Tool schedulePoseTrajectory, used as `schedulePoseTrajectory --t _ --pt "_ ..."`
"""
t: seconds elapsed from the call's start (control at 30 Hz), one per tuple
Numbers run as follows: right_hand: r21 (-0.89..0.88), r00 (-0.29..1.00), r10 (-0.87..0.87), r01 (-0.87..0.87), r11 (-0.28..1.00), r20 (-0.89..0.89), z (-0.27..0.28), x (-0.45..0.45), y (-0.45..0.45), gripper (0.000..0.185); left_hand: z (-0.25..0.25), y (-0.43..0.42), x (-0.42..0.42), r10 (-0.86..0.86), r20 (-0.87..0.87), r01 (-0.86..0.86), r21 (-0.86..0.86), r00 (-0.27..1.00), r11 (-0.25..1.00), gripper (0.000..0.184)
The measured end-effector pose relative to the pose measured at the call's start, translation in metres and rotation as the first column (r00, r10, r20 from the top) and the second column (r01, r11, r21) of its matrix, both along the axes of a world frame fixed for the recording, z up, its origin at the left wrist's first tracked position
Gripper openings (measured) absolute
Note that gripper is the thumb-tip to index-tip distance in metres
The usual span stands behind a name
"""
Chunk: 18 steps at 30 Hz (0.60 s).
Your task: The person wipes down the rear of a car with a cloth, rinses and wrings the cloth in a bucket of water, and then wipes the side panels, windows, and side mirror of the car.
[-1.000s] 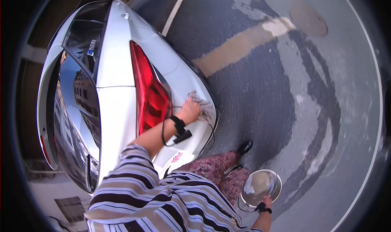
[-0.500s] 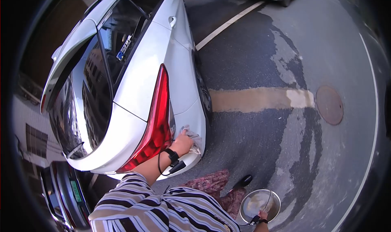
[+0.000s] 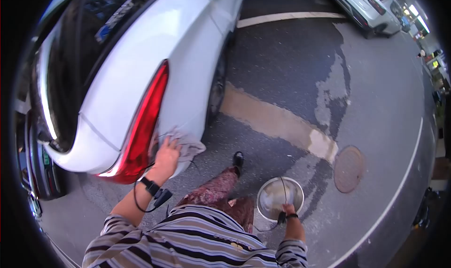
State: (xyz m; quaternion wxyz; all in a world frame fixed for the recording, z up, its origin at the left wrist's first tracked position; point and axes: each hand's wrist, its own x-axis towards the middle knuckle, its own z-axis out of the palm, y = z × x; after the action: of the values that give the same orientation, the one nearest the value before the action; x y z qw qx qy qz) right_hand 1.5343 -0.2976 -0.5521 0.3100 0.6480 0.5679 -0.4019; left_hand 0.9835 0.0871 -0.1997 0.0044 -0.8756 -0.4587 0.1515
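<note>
A: What's at the far left?

B: The glossy white car [image 3: 141,47], with a long, red plastic tail light [image 3: 145,120] at its rear corner.

A: And beside that?

B: The person's left hand [image 3: 167,156], its fingers laid over a crumpled, light grey cloth [image 3: 191,148] against the car's body, just right of the tail light. Whether the fingers pinch the fabric I can't tell.

A: How does the cloth lie from that hand?

B: Beneath the fingers and out to the right, its longer stretch running crosswise, slanting slightly down. The left hand touches it, so it's the nearer one; the other is well apart.

A: Where's the other?

B: Farther right, beside the person's leg: a round, silver metal basin [image 3: 259,203] with a thin, dark handle [image 3: 283,189], and the right hand [image 3: 289,208] closed around that handle.
</note>
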Motion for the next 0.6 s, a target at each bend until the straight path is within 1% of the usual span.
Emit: schedulePoseTrajectory --t 0.03,0.07,0.1,0.13,0.17,0.23,0.3,0.37,0.4,0.43,0.47,0.5,0.53,0.57,0.6 --pt "0.341 0.963 0.265 -0.269 0.901 0.060 -0.013 0.022 0.012 0.018 0.003 0.004 0.005 -0.003 -0.001 0.003 -0.016 1.000 1.000 0.047" --pt "0.513 0.949 0.314 -0.282 0.811 0.025 -0.007 0.041 0.039 0.020 0.015 0.005 0.016 0.055 0.045 -0.054 -0.007 0.997 0.998 0.048" --pt "0.328 0.998 -0.049 0.061 0.943 -0.044 0.008 0.045 0.084 0.019 0.028 0.006 0.028 0.123 0.093 -0.125 0.006 0.988 0.992 0.050" --pt "0.196 0.911 -0.412 0.402 0.894 0.010 0.024 0.049 0.129 0.019 0.030 0.006 0.034 0.188 0.129 -0.186 -0.028 0.974 0.982 0.048" --pt "0.218 0.909 -0.417 0.409 0.886 -0.009 0.033 0.052 0.159 0.024 0.031 0.002 0.036 0.252 0.154 -0.246 -0.063 0.955 0.967 0.046" --pt "0.264 0.917 -0.393 0.397 0.879 -0.071 0.043 0.063 0.237 0.041 0.034 -0.012 0.045 0.383 0.223 -0.353 -0.161 0.897 0.922 0.051" --pt "0.298 0.882 -0.412 0.466 0.833 -0.227 0.042 0.076 0.284 0.037 0.038 -0.027 0.060 0.453 0.272 -0.410 -0.200 0.849 0.890 0.047" --pt "0.330 0.941 -0.295 0.336 0.882 -0.167 0.032 0.083 0.336 0.037 0.039 -0.047 0.072 0.547 0.316 -0.483 -0.261 0.775 0.836 0.040" --pt "0.315 0.961 -0.235 0.270 0.910 -0.143 0.033 0.087 0.361 0.035 0.047 -0.053 0.089 0.608 0.358 -0.545 -0.269 0.709 0.794 0.031" --pt "0.300 0.977 -0.169 0.201 0.933 -0.127 0.030 0.089 0.388 0.034 0.048 -0.069 0.102 0.658 0.359 -0.601 -0.271 0.662 0.752 0.030" --pt "0.283 0.997 -0.055 0.069 0.957 -0.058 0.020 0.092 0.416 0.030 0.047 -0.082 0.114 0.703 0.366 -0.655 -0.267 0.610 0.707 0.029" --pt "0.339 0.985 0.147 -0.110 0.934 -0.086 -0.034 0.112 0.437 0.029 0.042 -0.086 0.125 0.734 0.387 -0.706 -0.243 0.558 0.665 0.029" --pt "0.264 0.997 0.072 -0.060 0.963 -0.036 0.005 0.100 0.466 0.029 0.036 -0.100 0.135 0.756 0.387 -0.736 -0.237 0.527 0.634 0.029" --pt "0.257 0.977 0.213 -0.203 0.945 -0.010 -0.012 0.102 0.489 0.029 0.033 -0.117 0.148 0.780 0.378 -0.758 -0.246 0.500 0.605 0.029" --pt "0.262 0.960 0.281 -0.271 0.926 -0.001 0.000 0.095 0.510 0.027 0.028 -0.128 0.162 0.798 0.378 -0.781 -0.243 0.469 0.575 0.028"
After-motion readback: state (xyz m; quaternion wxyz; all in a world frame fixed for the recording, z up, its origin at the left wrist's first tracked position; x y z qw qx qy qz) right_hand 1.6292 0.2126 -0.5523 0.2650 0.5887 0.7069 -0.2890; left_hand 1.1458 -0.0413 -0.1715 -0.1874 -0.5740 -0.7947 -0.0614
